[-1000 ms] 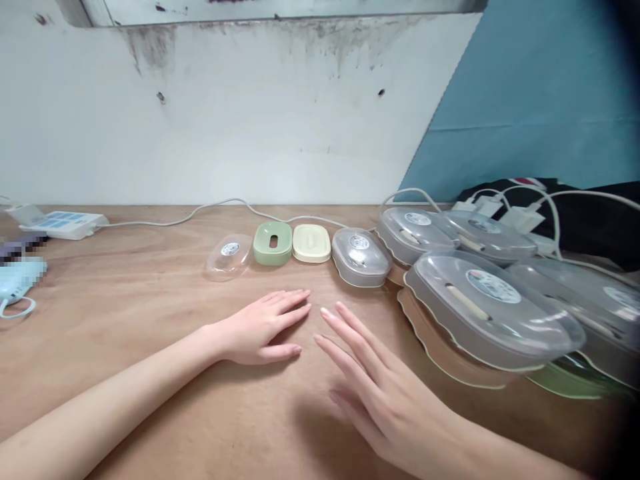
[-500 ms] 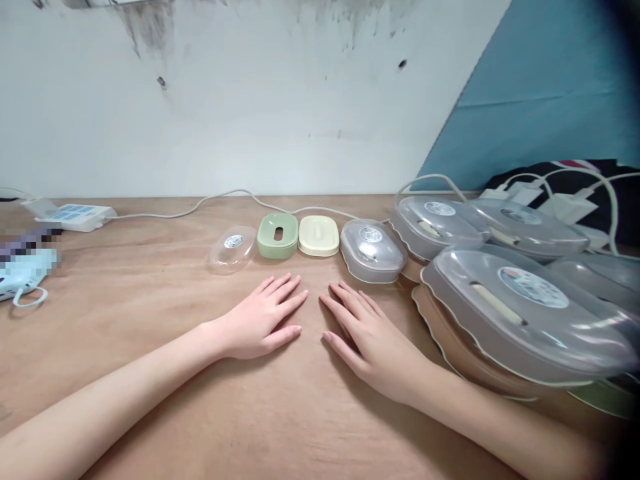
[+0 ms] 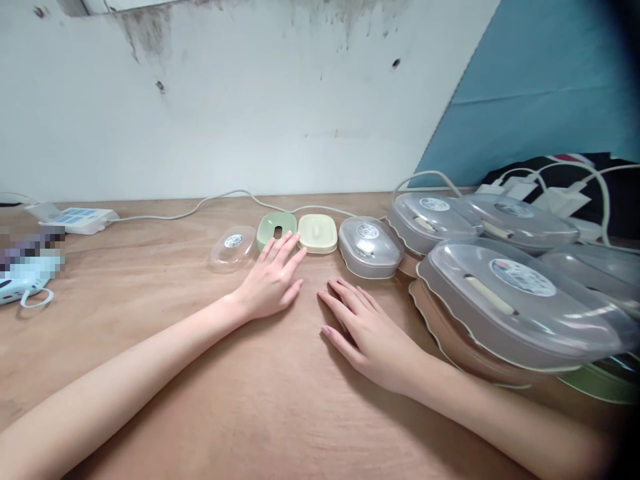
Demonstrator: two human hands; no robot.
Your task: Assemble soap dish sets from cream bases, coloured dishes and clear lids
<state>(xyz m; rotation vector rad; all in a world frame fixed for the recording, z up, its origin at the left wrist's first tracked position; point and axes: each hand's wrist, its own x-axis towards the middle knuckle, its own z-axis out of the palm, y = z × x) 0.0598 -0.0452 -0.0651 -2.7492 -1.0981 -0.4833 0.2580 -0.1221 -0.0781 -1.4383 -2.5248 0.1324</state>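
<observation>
My left hand (image 3: 270, 279) is open, its fingers stretched toward the back and overlapping the front of a green plastic box (image 3: 267, 225) with an oval slot; whether they touch it I cannot tell. Left of that box lies a clear plastic lid (image 3: 231, 253) with a round label. On its right sits a cream-coloured square piece (image 3: 320, 237) with a raised middle. My right hand (image 3: 367, 337) rests palm down on the wooden table (image 3: 280, 400), open and holding nothing. Beyond its fingertips stands a closed box with a clear lid (image 3: 371, 248).
Stacked lidded boxes (image 3: 520, 300) crowd the right side, close to my right forearm. A white cable (image 3: 220, 195) runs along the back from a power strip (image 3: 83, 220). At the left edge lies a light-blue object with a loop (image 3: 30, 280). A white wall (image 3: 250, 120) stands behind.
My left hand has moved forward from the tabletop to the front of the green box. The right hand stays put. The view has shifted slightly.
</observation>
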